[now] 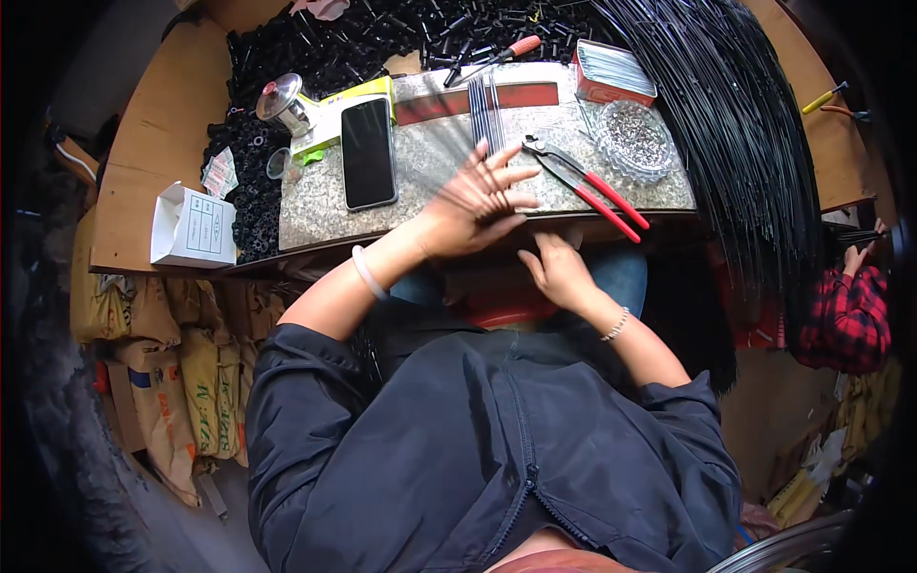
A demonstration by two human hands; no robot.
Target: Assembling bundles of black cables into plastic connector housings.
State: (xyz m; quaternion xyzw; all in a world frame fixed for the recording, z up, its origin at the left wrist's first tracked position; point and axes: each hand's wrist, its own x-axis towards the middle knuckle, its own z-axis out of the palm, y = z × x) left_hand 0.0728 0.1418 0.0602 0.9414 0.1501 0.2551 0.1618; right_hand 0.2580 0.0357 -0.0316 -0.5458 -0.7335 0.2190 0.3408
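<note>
My left hand [475,202] is over the front of the stone-topped work surface [310,215], palm up with its fingers partly spread. Several thin dark rods [441,177], smeared by motion, lie across its palm and fan out toward the upper left. My right hand [565,274] is lower, at the table's front edge, thumb apart from the index finger. Nothing shows in it, though some fingertips are partly hidden. Red-handled pliers [592,191] lie beyond it with their jaws toward the left hand. Straight thin rods [479,113] lie just beyond my left fingers.
A black phone [369,155] lies left of my left hand. A clear dish of small metal parts [634,139] and a red box of thin pins [616,72] are at right, beside a large bundle of black rods [740,124]. A screwdriver [511,53] lies behind. Another person's plaid sleeve [845,320] is far right.
</note>
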